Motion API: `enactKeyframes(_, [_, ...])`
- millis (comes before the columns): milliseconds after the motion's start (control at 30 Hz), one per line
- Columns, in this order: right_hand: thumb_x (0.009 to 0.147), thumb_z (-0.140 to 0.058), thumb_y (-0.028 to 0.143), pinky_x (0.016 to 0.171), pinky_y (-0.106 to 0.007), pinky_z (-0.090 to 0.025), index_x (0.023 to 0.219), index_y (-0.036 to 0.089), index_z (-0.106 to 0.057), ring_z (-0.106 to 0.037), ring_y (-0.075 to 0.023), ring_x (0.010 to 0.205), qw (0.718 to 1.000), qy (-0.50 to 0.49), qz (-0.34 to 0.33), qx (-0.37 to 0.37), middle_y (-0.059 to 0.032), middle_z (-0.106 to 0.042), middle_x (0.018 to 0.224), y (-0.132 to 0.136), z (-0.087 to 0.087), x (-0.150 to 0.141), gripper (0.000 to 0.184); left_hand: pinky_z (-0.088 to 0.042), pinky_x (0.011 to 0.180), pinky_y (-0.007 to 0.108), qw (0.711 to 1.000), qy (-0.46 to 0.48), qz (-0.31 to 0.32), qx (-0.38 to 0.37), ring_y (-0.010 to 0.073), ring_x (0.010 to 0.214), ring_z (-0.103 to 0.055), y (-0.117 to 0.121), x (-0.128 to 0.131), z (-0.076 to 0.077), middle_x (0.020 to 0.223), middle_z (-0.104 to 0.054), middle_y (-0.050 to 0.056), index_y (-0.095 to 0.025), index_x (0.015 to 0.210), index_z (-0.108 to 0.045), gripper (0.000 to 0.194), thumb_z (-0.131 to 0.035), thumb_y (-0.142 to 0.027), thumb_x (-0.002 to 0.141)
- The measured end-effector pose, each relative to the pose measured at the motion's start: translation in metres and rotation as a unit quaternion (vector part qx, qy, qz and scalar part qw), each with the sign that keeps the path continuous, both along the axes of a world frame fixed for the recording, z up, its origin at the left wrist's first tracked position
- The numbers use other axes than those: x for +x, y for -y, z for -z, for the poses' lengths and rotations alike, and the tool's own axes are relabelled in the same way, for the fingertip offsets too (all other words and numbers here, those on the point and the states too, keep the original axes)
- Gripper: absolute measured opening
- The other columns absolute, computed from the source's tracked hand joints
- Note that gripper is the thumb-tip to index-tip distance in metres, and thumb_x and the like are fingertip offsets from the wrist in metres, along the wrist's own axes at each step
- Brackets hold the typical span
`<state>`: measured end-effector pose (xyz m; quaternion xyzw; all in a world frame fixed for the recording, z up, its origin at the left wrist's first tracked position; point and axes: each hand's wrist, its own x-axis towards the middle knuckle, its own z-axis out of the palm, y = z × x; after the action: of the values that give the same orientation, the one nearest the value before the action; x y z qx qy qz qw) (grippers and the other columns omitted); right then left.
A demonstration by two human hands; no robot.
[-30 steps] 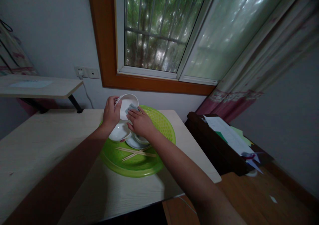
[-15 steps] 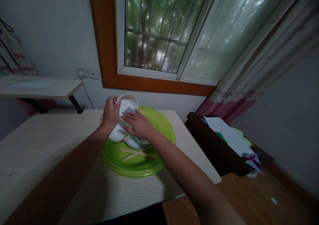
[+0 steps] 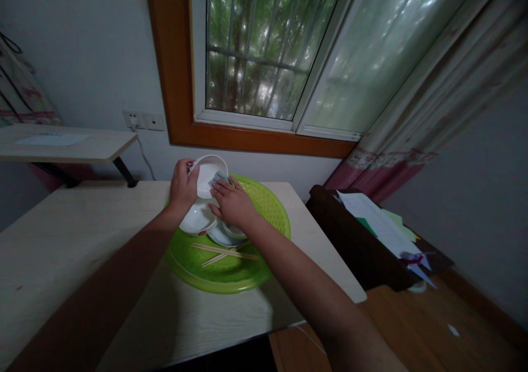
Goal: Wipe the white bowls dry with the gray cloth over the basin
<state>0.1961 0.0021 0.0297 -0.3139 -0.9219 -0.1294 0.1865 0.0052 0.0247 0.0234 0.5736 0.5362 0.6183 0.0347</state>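
Note:
My left hand (image 3: 182, 185) grips a white bowl (image 3: 204, 182) by its left rim, tilted with its inside toward me. With my right hand (image 3: 234, 200) I press a grey cloth (image 3: 219, 178) against the right part of the bowl's inside. Below, a second white bowl (image 3: 197, 219) sits on a round green tray (image 3: 223, 285). Beside it a white plate (image 3: 220, 236) and another bowl (image 3: 234, 231) are partly hidden by my right hand. Crossed wooden chopsticks (image 3: 225, 253) lie on the tray's near part.
The tray stands on a pale wooden table (image 3: 124, 218) against the wall under a window. A raised shelf (image 3: 99, 146) is at the left. To the right, a dark brown piece of furniture (image 3: 342, 234) carries papers (image 3: 371, 218).
My right hand and the cloth have moved slightly right and up along the inside of the bowl. My left hand keeps its hold on the bowl.

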Motion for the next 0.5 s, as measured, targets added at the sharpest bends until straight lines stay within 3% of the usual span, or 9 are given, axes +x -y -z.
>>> enactKeyframes(267, [0.1, -0.056, 0.04, 0.127, -0.044, -0.029, 0.154, 0.013, -0.042, -0.053, -0.0241, 0.141, 0.988, -0.033, -0.123, -0.091, -0.0153, -0.055, 0.153, 0.006, 0.0008, -0.0068, 0.063, -0.046, 0.101, 0.041, 1.0, 0.015, 0.018, -0.008, 0.0239, 0.109, -0.059, -0.0008, -0.0002, 0.002, 0.113, -0.062, 0.009, -0.024, 0.112, -0.054, 0.023, -0.047, -0.041, 0.098])
enactKeyframes(367, [0.1, -0.055, 0.04, 0.127, -0.043, -0.028, 0.157, 0.014, -0.037, -0.051, -0.0233, 0.143, 0.985, -0.038, -0.129, -0.104, -0.014, -0.052, 0.156, 0.0066, -0.0009, -0.0071, 0.065, -0.046, 0.103, 0.043, 0.999, 0.023, 0.019, -0.013, 0.025, 0.11, -0.058, 0.0002, 0.0003, 0.0007, 0.114, -0.062, 0.01, -0.023, 0.113, -0.054, 0.025, -0.045, -0.042, 0.098])
enactKeyframes(500, [0.102, -0.053, 0.042, 0.128, -0.045, -0.026, 0.152, 0.015, -0.047, -0.053, -0.0233, 0.14, 0.991, -0.023, -0.1, -0.089, -0.0125, -0.056, 0.153, 0.0023, 0.0013, -0.0046, 0.057, -0.046, 0.101, 0.043, 0.999, 0.019, 0.016, -0.024, 0.0253, 0.108, -0.059, 0.0018, 0.0009, -0.0006, 0.114, -0.062, 0.011, -0.022, 0.114, -0.054, 0.026, -0.045, -0.041, 0.098])
